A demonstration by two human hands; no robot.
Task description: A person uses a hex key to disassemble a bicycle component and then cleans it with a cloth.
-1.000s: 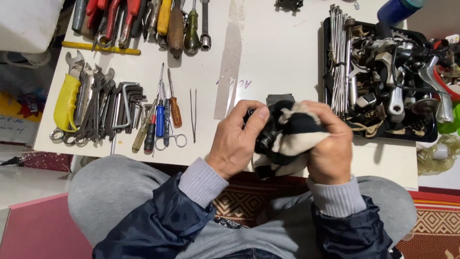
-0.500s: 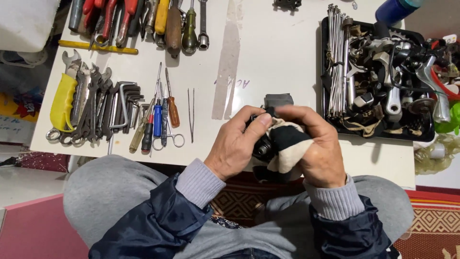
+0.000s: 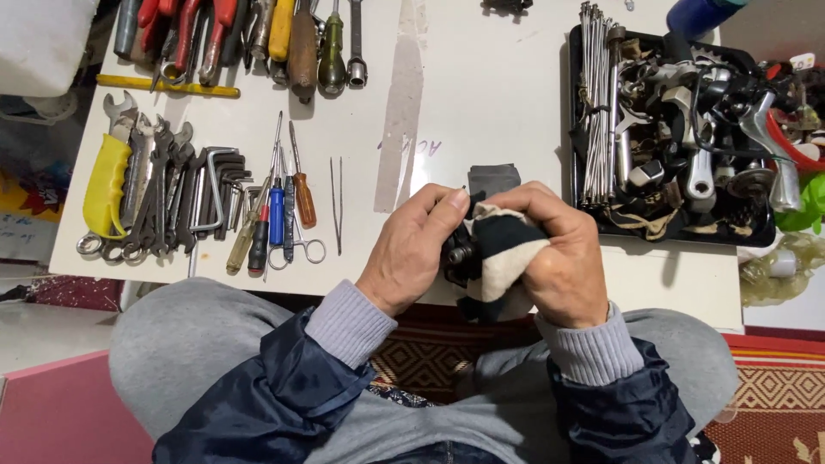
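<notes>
Rag (image 3: 503,258), dark part (image 3: 458,255), gripped by both hands

head view | looks steeply down, close | white table (image 3: 498,94), lap below

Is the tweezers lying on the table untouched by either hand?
Yes, the tweezers lie alone on the white table, apart from both hands, which grip a cloth.

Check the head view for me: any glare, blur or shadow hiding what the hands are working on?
Head view: even light, sharp focus, no glare on the white table; left hand and right hand cover most of the cloth and the dark part.
</notes>
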